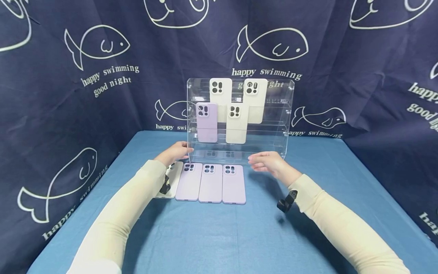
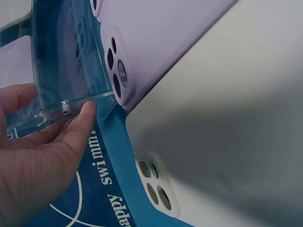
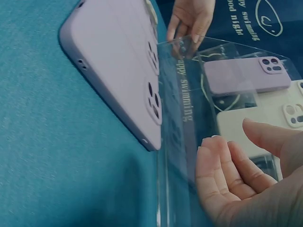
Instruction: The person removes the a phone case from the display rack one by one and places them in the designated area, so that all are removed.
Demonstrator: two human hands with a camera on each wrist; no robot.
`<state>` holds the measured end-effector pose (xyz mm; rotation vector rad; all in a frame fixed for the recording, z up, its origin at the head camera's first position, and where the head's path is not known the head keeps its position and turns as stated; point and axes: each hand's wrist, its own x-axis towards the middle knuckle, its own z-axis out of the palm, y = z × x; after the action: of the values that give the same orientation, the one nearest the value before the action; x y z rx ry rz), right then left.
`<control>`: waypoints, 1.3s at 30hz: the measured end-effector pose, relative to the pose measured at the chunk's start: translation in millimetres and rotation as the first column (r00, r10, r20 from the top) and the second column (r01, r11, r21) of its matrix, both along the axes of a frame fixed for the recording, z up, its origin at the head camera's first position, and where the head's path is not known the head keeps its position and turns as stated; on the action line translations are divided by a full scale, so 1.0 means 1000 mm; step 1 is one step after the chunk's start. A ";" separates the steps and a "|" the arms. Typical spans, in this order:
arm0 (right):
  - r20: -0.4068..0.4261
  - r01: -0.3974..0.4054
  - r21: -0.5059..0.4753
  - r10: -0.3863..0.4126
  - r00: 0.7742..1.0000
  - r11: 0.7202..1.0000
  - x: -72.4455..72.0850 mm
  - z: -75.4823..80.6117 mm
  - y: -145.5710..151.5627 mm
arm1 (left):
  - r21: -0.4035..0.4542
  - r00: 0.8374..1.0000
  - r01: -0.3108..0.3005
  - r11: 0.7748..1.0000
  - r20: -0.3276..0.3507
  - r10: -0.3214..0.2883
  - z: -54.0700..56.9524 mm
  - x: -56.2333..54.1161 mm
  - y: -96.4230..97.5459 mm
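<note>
A clear acrylic display rack (image 1: pixel 267 148) stands on the table with several phone cases on its tiers. My left hand (image 1: pixel 178 151) is at the rack's lower left side; in the left wrist view its fairly straight fingers (image 2: pixel 85 120) lie along the side edge, the thumb apart from them. In front of the rack's lower right part is my right hand (image 1: pixel 270 163), empty, with lightly bent fingers and the thumb held away. One lilac case (image 1: pixel 207 123) and a white case (image 1: pixel 237 125) stand on a lower tier, two more white cases, one at the upper right (image 1: pixel 256 99), above.
Before the rack lies a row of cases: three lilac ones, the rightmost lilac case (image 1: pixel 234 186) among them, and a white case (image 1: pixel 173 182) partly under the left wrist. Blue cloth covers the table (image 1: pixel 219 236). A dark fish-print curtain (image 1: pixel 219 49) hangs behind.
</note>
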<state>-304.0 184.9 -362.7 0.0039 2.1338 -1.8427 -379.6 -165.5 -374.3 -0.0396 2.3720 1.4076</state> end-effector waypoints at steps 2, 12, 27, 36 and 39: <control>-0.009 0.005 -0.009 -0.005 1.000 1.000 -0.001 0.002 0.002 | 0.011 1.000 -0.009 1.000 0.003 0.009 0.000 -0.001 0.000; -0.039 0.050 -0.025 -0.051 0.998 0.998 -0.006 0.022 0.006 | -0.012 1.000 -0.010 1.000 -0.019 0.009 0.001 0.003 0.001; -0.078 0.050 -0.047 -0.053 0.996 0.998 -0.014 0.046 0.007 | -0.002 1.000 0.001 1.000 -0.020 -0.001 -0.002 0.006 0.001; -0.108 0.084 -0.096 -0.094 0.990 0.992 -0.024 0.062 0.001 | 0.013 1.000 -0.014 1.000 -0.027 0.015 -0.002 0.004 0.003; -0.121 0.107 -0.111 -0.121 0.985 0.988 -0.026 0.069 -0.002 | -0.007 0.999 -0.022 1.000 -0.023 0.022 0.000 0.005 0.004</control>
<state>-329.5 183.0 -294.1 -0.0164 2.1593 -2.0703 -375.1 -161.5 -374.6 -0.0514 2.4028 1.4168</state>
